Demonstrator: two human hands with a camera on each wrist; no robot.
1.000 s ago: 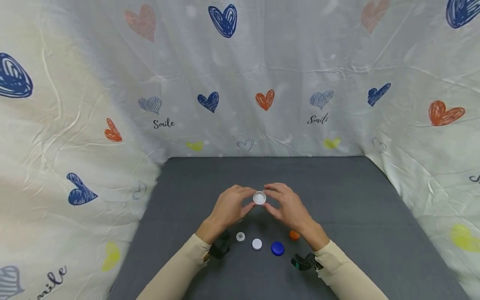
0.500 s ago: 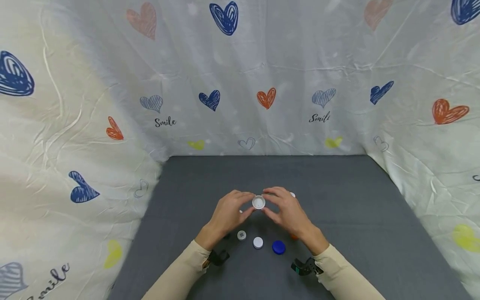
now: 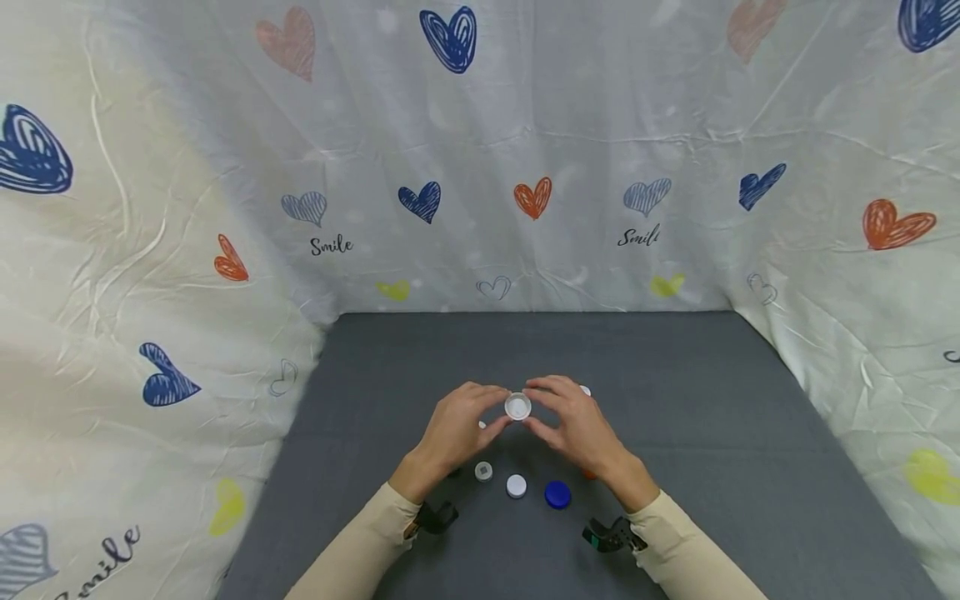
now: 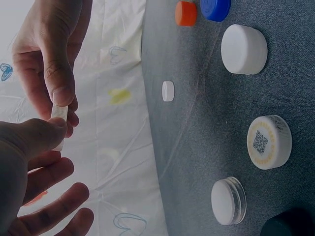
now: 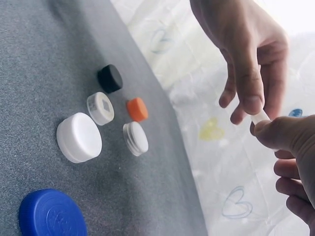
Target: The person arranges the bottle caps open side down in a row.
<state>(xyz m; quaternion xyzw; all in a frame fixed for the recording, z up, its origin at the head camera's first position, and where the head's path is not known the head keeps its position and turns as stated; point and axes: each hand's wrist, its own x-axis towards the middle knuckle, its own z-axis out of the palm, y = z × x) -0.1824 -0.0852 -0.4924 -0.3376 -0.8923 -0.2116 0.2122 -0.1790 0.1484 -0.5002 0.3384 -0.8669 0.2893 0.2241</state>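
Note:
A white bottle cap (image 3: 517, 406) is held up over the grey table, its hollow side facing the head camera. My left hand (image 3: 457, 425) pinches it from the left by thumb and fingers. From the other side my right hand (image 3: 573, 427) grips its opposite edge. In the left wrist view the cap's ribbed side (image 4: 59, 113) shows between the two thumbs. The right wrist view has a sliver of the cap (image 5: 260, 116) there, mostly covered by fingers.
Loose caps lie below the hands: one with a QR code (image 4: 269, 142), a plain white one (image 3: 516, 486), a blue one (image 3: 557, 494), an orange one (image 5: 137, 109), a black one (image 5: 110, 78), a ridged white one (image 4: 228, 200). A small white cap (image 4: 168, 91) lies farther off.
Both hands and the white cap have dropped slightly toward the near side in the head view. Another white cap now shows behind my right hand; the orange cap is more hidden.

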